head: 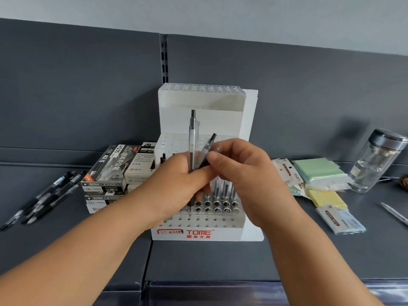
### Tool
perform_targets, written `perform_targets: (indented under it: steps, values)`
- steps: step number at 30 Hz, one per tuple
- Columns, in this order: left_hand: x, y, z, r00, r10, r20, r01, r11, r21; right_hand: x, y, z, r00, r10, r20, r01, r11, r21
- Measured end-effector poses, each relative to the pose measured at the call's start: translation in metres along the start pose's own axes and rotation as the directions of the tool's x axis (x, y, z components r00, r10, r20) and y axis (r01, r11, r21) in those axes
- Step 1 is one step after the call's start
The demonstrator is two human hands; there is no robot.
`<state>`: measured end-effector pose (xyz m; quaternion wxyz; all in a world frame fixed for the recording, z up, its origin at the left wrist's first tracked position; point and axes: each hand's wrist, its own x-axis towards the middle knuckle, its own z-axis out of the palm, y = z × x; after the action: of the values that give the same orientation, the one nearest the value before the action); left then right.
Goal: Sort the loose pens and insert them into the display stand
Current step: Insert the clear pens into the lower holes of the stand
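Clear plastic up front: the left hand (pixel 176 184) grips a see-through pen (pixel 192 138) upright, clicker on top, tip down just above the front holes of the white display stand (pixel 212 234). The right hand (pixel 238 171) has its fingers (pixel 223 151) pinching a second pen (pixel 207 149), tilted, about mid-barrel, right beside the first. Both hands are curled round their pens, nothing spread.

These look light, stiff and a bit slick on the barrel. My call: hold low, near the dark grip section, and drop straight, because those holes look snug. A few pens already stand in a row (pixel 225 188) further back.

More loose pens (pixel 44 199) lie well off to the left on the dark grey shelf (pixel 209 259), beside stacked pen boxes (pixel 108 171). To the right are sticky-note pads (pixel 320 171), a glass jar (pixel 375 162) with a dark lid, and one pale pen (pixel 395 214) at the edge. There's a grey back panel (pixel 88 85) behind and pale wall above.
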<state>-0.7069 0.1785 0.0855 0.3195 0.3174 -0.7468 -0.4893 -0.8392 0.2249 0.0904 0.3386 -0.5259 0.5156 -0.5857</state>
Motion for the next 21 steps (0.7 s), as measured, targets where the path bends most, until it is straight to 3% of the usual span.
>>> perform_targets:
  steps: [3, 7, 11, 12, 14, 15, 17, 19, 21]
  values:
    - [-0.017, -0.004, -0.032, 1.000, -0.002, -0.017, 0.002, 1.000, -0.012, -0.001, -0.006, 0.029, 0.999, -0.006, -0.040, 0.009, 0.996, 0.084]
    - [-0.019, -0.011, -0.043, 0.995, -0.089, -0.054, 0.084, 0.993, -0.081, 0.006, -0.006, 0.018, 0.975, 0.046, -0.217, 0.019, 0.956, 0.292]
    - [-0.030, -0.020, -0.069, 0.970, -0.184, -0.159, 0.151, 0.968, -0.202, 0.001, -0.005, 0.033, 0.971, 0.095, -0.219, -0.017, 0.943, 0.334]
    - [-0.032, -0.021, -0.075, 0.961, -0.197, -0.193, 0.155, 0.965, -0.212, -0.001, -0.004, 0.038, 0.971, 0.104, -0.216, -0.041, 0.960, 0.279]
    - [-0.034, -0.022, -0.088, 0.941, -0.216, -0.260, 0.161, 0.963, -0.218, -0.006, -0.001, 0.046, 0.976, 0.082, -0.201, -0.088, 0.996, -0.020]
    - [-0.035, -0.022, -0.093, 0.932, -0.219, -0.288, 0.163, 0.965, -0.208, -0.008, 0.000, 0.050, 0.983, 0.055, -0.175, -0.095, 0.970, -0.225]
    - [-0.036, -0.022, -0.102, 0.927, -0.194, -0.322, 0.159, 0.978, -0.134, -0.013, -0.001, 0.062, 0.997, -0.022, -0.079, -0.027, 0.820, -0.572]
    - [-0.038, -0.021, -0.104, 0.934, -0.148, -0.324, 0.139, 0.989, -0.052, -0.016, -0.008, 0.082, 0.994, -0.109, 0.020, 0.091, 0.703, -0.706]
    - [-0.040, -0.019, -0.103, 0.939, -0.110, -0.325, 0.109, 0.994, -0.022, -0.018, -0.012, 0.104, 0.981, -0.166, 0.100, 0.190, 0.727, -0.659]
